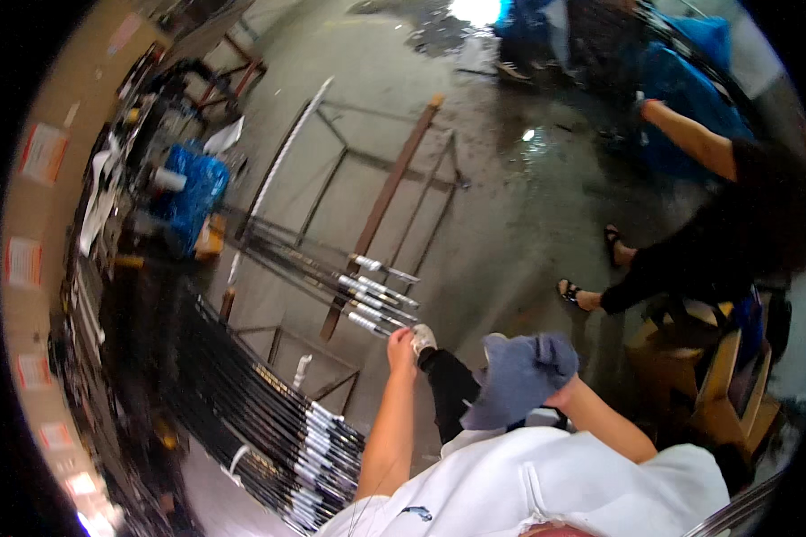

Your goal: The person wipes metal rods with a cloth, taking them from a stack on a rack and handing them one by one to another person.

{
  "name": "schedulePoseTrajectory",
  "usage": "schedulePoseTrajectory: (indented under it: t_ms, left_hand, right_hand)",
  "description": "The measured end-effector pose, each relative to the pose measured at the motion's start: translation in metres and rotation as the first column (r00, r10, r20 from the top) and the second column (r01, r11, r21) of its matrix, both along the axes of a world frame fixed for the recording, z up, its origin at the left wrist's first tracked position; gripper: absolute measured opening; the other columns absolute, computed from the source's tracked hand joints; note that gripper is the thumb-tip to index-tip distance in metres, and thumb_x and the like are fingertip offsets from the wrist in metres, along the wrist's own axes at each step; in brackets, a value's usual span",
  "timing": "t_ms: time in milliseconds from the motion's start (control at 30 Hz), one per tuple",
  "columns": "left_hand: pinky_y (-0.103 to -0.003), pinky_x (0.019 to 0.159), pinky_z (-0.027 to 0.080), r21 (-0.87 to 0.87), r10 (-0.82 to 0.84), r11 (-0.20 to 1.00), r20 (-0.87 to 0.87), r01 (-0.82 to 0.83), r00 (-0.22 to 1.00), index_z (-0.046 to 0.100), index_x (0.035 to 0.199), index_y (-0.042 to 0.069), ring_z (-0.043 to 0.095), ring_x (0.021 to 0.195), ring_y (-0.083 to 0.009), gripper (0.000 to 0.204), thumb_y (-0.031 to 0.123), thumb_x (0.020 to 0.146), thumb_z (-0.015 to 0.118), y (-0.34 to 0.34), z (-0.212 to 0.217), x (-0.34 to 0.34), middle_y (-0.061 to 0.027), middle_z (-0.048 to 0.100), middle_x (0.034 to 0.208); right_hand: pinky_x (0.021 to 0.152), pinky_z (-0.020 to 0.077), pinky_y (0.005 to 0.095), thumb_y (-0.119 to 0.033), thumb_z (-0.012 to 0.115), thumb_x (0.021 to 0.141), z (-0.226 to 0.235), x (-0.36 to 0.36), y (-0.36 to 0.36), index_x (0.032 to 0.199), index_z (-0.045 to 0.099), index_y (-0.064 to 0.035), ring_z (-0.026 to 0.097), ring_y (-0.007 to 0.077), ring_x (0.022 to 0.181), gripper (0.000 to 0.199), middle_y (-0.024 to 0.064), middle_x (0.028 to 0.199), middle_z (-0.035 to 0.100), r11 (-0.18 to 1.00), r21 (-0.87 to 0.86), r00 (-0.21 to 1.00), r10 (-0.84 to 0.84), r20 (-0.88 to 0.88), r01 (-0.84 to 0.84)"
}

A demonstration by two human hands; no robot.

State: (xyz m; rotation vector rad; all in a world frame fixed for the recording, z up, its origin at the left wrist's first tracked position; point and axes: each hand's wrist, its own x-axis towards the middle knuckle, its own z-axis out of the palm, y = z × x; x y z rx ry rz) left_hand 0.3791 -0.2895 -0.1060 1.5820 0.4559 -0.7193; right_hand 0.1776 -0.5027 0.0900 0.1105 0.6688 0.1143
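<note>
My left hand [402,347] is closed at the near end of a slender black rod, one of several whose white-and-silver end sections [367,295] lie side by side on a metal frame. The fingertips are small in view, so the exact grip is partly hidden. In my right hand [564,391] is a bunched blue-grey cloth [521,380], held in front of my white shirt and apart from the rods. The cloth covers most of that hand's fingers.
A low rusty metal frame [394,183] carries the rods. A large bundle of similar black rods [251,403] lies at the lower left, near stacked cartons [40,224]. Blue plastic wrapping [192,192] sits behind it. At right, a person in black [690,242] stands near open cardboard boxes [690,367].
</note>
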Motion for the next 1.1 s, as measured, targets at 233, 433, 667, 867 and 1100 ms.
schedulePoseTrajectory:
  t_ms: [233, 433, 667, 867, 1100]
  left_hand:
    - [-0.026, 0.065, 0.047, -0.185, -0.176, 0.969, -0.037, 0.166, 0.984, 0.054, 0.100, 0.002, 0.059, 0.076, -0.0146, 0.017, 0.010, 0.085, 0.053, -0.044, 0.063, -0.060, -0.0070, 0.061, 0.090]
    - [-0.023, 0.063, 0.047, -0.335, -0.404, 0.859, 0.021, 0.387, 0.915, 0.055, 0.102, 0.004, 0.061, 0.078, -0.0143, 0.017, 0.014, 0.089, 0.049, -0.098, 0.107, -0.089, -0.0071, 0.063, 0.092]
    - [-0.020, 0.056, 0.043, -0.265, -0.469, 0.845, 0.049, 0.464, 0.882, 0.057, 0.099, 0.007, 0.055, 0.068, -0.0077, 0.016, 0.015, 0.088, 0.050, -0.130, 0.152, -0.116, -0.0007, 0.060, 0.081]
    - [-0.021, 0.057, 0.043, -0.276, -0.478, 0.844, 0.008, 0.461, 0.879, 0.058, 0.100, 0.008, 0.050, 0.062, -0.0057, 0.016, 0.016, 0.088, 0.051, -0.138, 0.150, -0.131, 0.0018, 0.055, 0.075]
    - [-0.022, 0.064, 0.046, -0.274, -0.503, 0.832, -0.006, 0.482, 0.865, 0.057, 0.099, 0.008, 0.054, 0.069, -0.0073, 0.015, 0.016, 0.088, 0.051, -0.143, 0.154, -0.132, 0.0017, 0.057, 0.079]
  right_hand:
    - [0.098, 0.0369, 0.0444, -0.042, 0.049, 0.083, -0.002, -0.038, -0.034, 0.113, 0.056, -0.0091, 0.054, 0.0265, 0.106, 0.045, 0.0089, 0.116, 0.057, 0.980, -0.196, 0.966, 0.012, 0.259, 0.041]
    - [0.098, 0.0378, 0.0413, -0.040, 0.047, 0.084, -0.002, -0.063, -0.047, 0.113, 0.057, -0.0097, 0.054, 0.0249, 0.107, 0.042, 0.0084, 0.117, 0.057, 0.983, -0.167, 0.943, -0.017, 0.331, 0.076]
    - [0.098, 0.0375, 0.0413, -0.039, 0.050, 0.083, 0.000, -0.074, -0.062, 0.113, 0.057, -0.0101, 0.054, 0.0245, 0.108, 0.042, 0.0079, 0.117, 0.058, 0.972, -0.214, 0.929, -0.012, 0.369, 0.098]
    - [0.099, 0.0370, 0.0418, -0.040, 0.052, 0.082, -0.009, -0.082, -0.074, 0.113, 0.057, -0.0098, 0.054, 0.0246, 0.108, 0.043, 0.0074, 0.118, 0.057, 0.975, -0.166, 0.889, -0.057, 0.454, 0.148]
    - [0.097, 0.0393, 0.0418, -0.040, 0.052, 0.083, -0.012, -0.086, -0.080, 0.115, 0.056, -0.0084, 0.055, 0.0250, 0.107, 0.045, 0.0092, 0.118, 0.057, 0.955, -0.236, 0.896, -0.057, 0.439, 0.177]
